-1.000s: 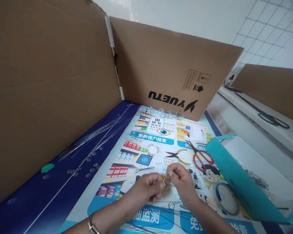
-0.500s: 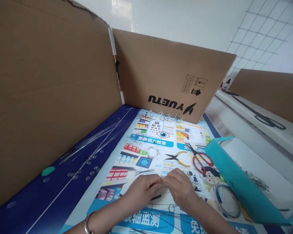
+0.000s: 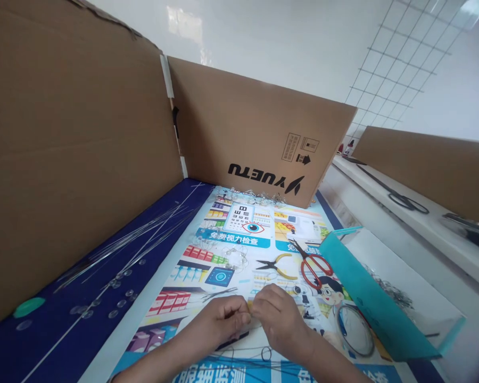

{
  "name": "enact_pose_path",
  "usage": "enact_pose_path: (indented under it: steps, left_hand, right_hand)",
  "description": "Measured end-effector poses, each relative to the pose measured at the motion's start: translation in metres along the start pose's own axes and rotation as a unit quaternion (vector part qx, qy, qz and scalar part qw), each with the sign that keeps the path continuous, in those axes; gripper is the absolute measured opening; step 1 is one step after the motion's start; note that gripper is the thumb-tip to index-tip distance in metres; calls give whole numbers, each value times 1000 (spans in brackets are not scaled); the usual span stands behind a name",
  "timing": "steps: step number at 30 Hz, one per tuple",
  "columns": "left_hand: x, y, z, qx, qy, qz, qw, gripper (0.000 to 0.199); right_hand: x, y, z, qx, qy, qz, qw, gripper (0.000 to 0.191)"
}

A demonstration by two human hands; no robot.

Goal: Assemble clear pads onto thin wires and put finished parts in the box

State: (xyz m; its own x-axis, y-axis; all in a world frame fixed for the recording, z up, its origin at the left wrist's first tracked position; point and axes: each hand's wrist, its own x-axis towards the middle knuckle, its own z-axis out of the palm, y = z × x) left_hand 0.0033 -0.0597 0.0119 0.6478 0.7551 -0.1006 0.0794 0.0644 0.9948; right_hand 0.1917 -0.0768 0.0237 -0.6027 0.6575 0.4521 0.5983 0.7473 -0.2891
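Note:
My left hand (image 3: 228, 319) and my right hand (image 3: 280, 320) are close together over the printed sheet (image 3: 259, 279), fingertips pinched and almost touching. Whatever lies between the fingertips is too small to make out. Thin dark wires (image 3: 219, 367) and a small wire ring (image 3: 266, 353) lie on the sheet beneath my wrists. Just beyond the hands are yellow-handled pliers (image 3: 279, 268), jaws pointing left, and red-handled scissors (image 3: 316, 266). A ring of clear beads (image 3: 236, 259) lies farther off, left of the pliers. Short wire pieces (image 3: 219, 293) rest beyond my left hand.
Cardboard panels (image 3: 243, 122) wall off the left and back. Several clear discs (image 3: 121, 304), long wires (image 3: 123, 244) and a green disc (image 3: 29, 307) lie at left. At right stand a teal box (image 3: 367, 303) holding metal pieces (image 3: 391, 290) and a wire coil (image 3: 355, 331).
The camera view has turned slightly, so the surroundings sit farther left and a little lower. My hands stay pinched together, and the bracelet on my left wrist has left the picture.

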Motion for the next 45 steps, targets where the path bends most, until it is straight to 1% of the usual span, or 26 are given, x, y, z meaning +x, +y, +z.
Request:
enact_pose_path:
  steps: [3, 5, 7, 8, 9, 10, 12, 15, 17, 19, 22, 25, 29, 32, 36, 41, 45]
  left_hand:
    - [0, 2, 0, 24, 33, 26, 999, 28]
    - [0, 3, 0, 12, 50, 17, 999, 25]
    - [0, 6, 0, -23, 66, -6, 998, 23]
    - [-1, 6, 0, -41, 75, -17, 996, 22]
    - [-1, 7, 0, -56, 84, -26, 995, 22]
    - [-1, 8, 0, -69, 90, -34, 993, 23]
    - [-1, 9, 0, -93, 96, -39, 990, 24]
    - [-1, 10, -1, -132, 86, -29, 987, 26]
    - [-1, 12, -2, -159, 85, -21, 983, 27]
    - [-1, 15, -3, -185, 96, -21, 978, 28]
    - [-3, 20, -5, -224, 106, -24, 969, 27]
    - [-5, 22, -7, -258, 91, -19, 962, 25]
    - [-5, 21, -8, -285, 81, -12, 955, 23]
    - [-5, 20, -8, -294, 84, -4, 952, 22]
    - [-8, 20, -6, -287, 94, 10, 953, 27]
    - [-10, 22, -2, -251, 98, 19, 963, 30]
    - [-12, 26, -1, -216, 116, 25, 969, 29]
  right_hand:
    - [-2, 2, -1, 20, -6, -3, 1000, 17]
    - [-2, 9, -5, 33, 16, 13, 999, 16]
    - [-3, 21, -11, 13, 52, 65, 996, 18]
    - [-3, 29, -14, -17, 59, 102, 993, 20]
    - [-3, 37, -18, -57, 38, 137, 988, 23]
    - [-3, 46, -21, -99, 5, 164, 981, 26]
    - [-3, 62, -25, -177, -64, 193, 963, 38]
    - [0, 81, -26, -242, -180, 200, 932, 57]
    - [5, 89, -24, -253, -233, 195, 918, 59]
    - [14, 94, -22, -256, -253, 188, 914, 55]
    - [27, 99, -19, -272, -257, 192, 907, 41]
    - [37, 101, -17, -293, -257, 202, 899, 31]
    - [41, 103, -13, -308, -262, 214, 889, 32]
    - [40, 102, -10, -317, -264, 229, 882, 33]
    - [36, 101, -6, -322, -257, 248, 877, 32]
    - [33, 99, -2, -313, -229, 261, 884, 28]
    - [38, 91, -8, -290, -193, 256, 902, 18]
